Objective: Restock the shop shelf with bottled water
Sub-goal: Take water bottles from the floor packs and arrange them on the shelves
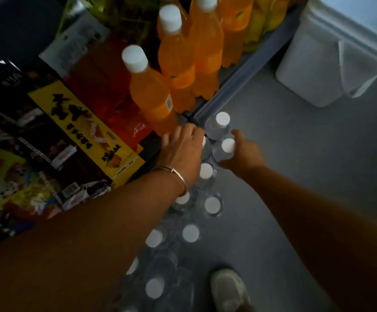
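Left hand (180, 149) and right hand (242, 157), fingers curled, grip clear white-capped water bottles (219, 129) (labels unreadable) beside yellow black-lettered carton (86, 129).

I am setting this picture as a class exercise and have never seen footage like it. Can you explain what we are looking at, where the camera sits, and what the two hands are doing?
There is no machine here: a person wears a camera on the head, so this single view looks down along both arms. The left hand, with a bracelet on its wrist, reaches over the clear water bottles with white caps that stand in rows on the grey floor. The right hand curls around one water bottle near the far end of the rows. Whether the left hand actually grips a bottle is hidden. To the left is the shelf, holding orange drink bottles and snack packets. A shoe shows below, and a white bin at upper right.
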Motion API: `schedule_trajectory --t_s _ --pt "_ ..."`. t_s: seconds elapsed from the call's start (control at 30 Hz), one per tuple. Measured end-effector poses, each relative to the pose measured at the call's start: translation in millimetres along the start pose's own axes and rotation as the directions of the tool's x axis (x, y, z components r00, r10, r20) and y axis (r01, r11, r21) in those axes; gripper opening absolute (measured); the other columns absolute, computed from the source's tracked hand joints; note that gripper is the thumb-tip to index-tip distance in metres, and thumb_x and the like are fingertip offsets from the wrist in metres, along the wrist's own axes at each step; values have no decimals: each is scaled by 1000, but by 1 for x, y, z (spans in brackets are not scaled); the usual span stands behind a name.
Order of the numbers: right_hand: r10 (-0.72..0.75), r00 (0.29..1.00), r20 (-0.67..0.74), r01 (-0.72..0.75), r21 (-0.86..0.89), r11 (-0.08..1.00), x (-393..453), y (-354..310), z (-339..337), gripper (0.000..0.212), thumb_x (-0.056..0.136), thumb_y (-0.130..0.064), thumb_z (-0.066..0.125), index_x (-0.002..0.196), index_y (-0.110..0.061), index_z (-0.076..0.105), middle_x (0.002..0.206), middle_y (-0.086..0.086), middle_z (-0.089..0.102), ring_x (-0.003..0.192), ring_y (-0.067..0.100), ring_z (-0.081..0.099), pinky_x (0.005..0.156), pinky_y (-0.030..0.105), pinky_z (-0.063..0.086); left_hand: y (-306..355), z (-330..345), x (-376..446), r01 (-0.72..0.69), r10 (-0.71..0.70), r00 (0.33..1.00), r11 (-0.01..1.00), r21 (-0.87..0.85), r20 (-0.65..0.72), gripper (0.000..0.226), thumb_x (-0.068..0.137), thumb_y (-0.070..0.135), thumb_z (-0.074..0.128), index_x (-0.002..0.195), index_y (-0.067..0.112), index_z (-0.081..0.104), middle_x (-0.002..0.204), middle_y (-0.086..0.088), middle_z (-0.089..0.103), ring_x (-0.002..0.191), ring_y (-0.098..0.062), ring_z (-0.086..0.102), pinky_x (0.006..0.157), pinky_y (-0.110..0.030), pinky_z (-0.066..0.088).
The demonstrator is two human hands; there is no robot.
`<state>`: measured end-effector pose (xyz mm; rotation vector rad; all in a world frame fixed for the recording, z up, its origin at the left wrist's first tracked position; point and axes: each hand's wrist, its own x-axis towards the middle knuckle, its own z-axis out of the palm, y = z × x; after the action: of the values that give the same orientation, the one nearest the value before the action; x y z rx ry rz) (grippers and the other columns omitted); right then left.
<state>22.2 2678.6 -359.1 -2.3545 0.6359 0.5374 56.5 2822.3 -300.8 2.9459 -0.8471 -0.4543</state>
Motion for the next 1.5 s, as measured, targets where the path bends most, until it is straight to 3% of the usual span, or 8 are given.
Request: schedule_trajectory --t_s 0.27,0.5,0.77,1.0,1.13,1.23,1.33,1.5 --pt "-13 997 -74 21 108 994 -4 7 7 53 70 -25 80 114 -14 51 112 10 63 102 28 58 75 33 45 -2 1 0 -22 22 999 1000 4 -27 47 86 14 56 129 20 38 134 -3 37 125 -25 33 98 -37 27" --pt "-121 990 -69 121 -8 993 -69 -25 -82 59 68 -38 80 118 -19 54 116 7 63 104 26 59 86 39 51 27 -85 -26 -54 52 998 997 50 38 54 83 15 60 131 19 35 134 -4 36 126 -26 33 98 -39 28" --pt "-373 922 -102 361 -120 925 -204 -138 -264 44 69 -42 78 105 -21 63 107 3 66 98 25 60 76 31 47 62 -296 -99 -64 63 998 994 87 15 46 84 25 58 125 14 38 129 -8 41 126 -29 37 96 -42 34" --pt "-583 792 -182 554 -187 811 -360 -266 -440 42 70 -40 77 100 -12 67 90 1 64 88 17 61 75 29 48 86 -525 -197 -124 108 982 988 -97 -153 43 81 22 66 116 5 49 119 -16 55 114 -32 52 86 -33 39" --pt "-642 719 -266 607 -208 767 -454 -331 -532 30 73 -36 77 67 -14 58 59 -1 52 53 6 47 45 13 36 100 -650 -261 -146 114 962 983 -114 -249 43 80 21 69 114 1 50 115 -17 59 107 -31 56 62 -20 28" --pt "-659 674 -334 632 -201 748 -518 -374 -594 37 71 -38 78 60 -7 61 51 3 61 46 7 51 45 17 40 103 -734 -303 -134 91 946 984 -117 -312 50 78 20 73 118 2 49 117 -16 59 107 -28 56 78 -24 39" --pt "-709 587 -390 702 -191 686 -571 -414 -645 34 70 -38 78 76 -5 70 73 16 69 60 21 61 56 28 50 101 -807 -343 -103 48 918 988 -119 -393 52 75 23 76 118 4 52 117 -12 61 106 -26 58 89 -31 47" --pt "-749 446 -489 805 -147 575 -635 -478 -713 32 69 -36 78 62 -9 63 47 -2 57 42 12 54 44 20 45 95 -899 -394 -118 11 840 979 -163 -542 48 76 20 75 115 5 54 114 -11 63 102 -23 60 86 -25 50"
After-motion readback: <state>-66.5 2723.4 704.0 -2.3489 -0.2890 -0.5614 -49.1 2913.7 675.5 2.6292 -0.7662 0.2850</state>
